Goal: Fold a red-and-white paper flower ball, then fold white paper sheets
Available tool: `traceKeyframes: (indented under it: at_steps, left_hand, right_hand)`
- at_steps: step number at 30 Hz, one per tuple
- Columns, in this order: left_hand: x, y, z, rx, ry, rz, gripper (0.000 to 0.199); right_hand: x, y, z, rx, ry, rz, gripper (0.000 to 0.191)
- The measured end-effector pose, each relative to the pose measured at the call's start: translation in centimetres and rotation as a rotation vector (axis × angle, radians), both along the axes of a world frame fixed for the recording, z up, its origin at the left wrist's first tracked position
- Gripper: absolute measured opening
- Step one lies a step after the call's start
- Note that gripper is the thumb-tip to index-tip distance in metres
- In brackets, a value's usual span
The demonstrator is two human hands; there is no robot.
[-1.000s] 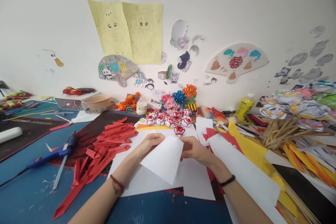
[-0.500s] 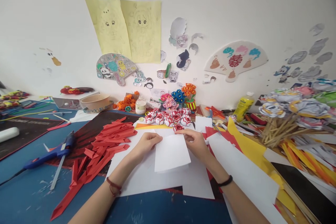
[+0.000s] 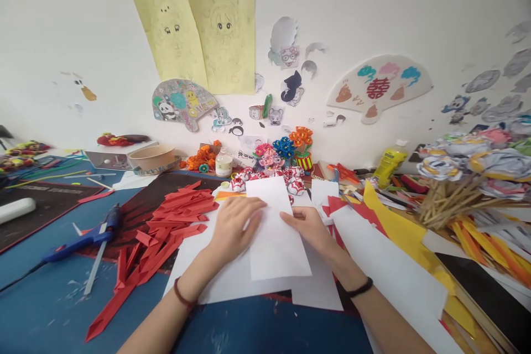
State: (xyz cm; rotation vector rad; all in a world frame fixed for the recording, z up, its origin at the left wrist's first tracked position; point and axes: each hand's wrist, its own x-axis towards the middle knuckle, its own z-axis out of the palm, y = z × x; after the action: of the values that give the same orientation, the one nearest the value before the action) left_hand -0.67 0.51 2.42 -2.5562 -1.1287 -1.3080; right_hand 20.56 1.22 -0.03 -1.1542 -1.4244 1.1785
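A sheet of white paper (image 3: 276, 243) is spread out lengthwise in front of me, over larger white sheets (image 3: 224, 279). My left hand (image 3: 238, 227) rests across its left edge, fingers stretched over the paper and thumb apart. On the opposite edge, my right hand (image 3: 309, 227) grips the sheet, thumb on top and the other fingers partly hidden. The sheet's far end covers part of a cluster of red and white folded paper flowers (image 3: 296, 185).
Folded red paper strips (image 3: 166, 232) lie to the left, beside a blue glue gun (image 3: 83, 246). To the right are white sheets (image 3: 385, 254), yellow paper (image 3: 398, 227), a yellow bottle (image 3: 390, 163) and paper flowers on sticks (image 3: 440, 204). A round tan bowl (image 3: 152, 159) stands at the back.
The folded white paper has been opened into a longer sheet reaching farther from me. My left hand has shifted from pinching its far corner to lying over its left edge.
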Motion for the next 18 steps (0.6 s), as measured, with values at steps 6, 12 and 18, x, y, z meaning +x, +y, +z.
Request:
traceKeyframes:
  at_steps: [6, 12, 18]
  left_hand:
    - [1.17, 0.07, -0.76, -0.049, 0.332, -0.034, 0.055]
    - [0.80, 0.21, -0.82, -0.046, 0.174, 0.037, 0.043]
    - [0.67, 0.12, -0.58, -0.066, 0.066, -0.024, 0.018]
  right_hand:
    - [-0.43, -0.62, 0.43, -0.101, 0.288, 0.131, 0.032]
    - [-0.25, -0.59, 0.63, -0.193, 0.458, 0.290, 0.029]
    - [-0.21, -0.33, 0.33, -0.144, 0.485, 0.163, 0.020]
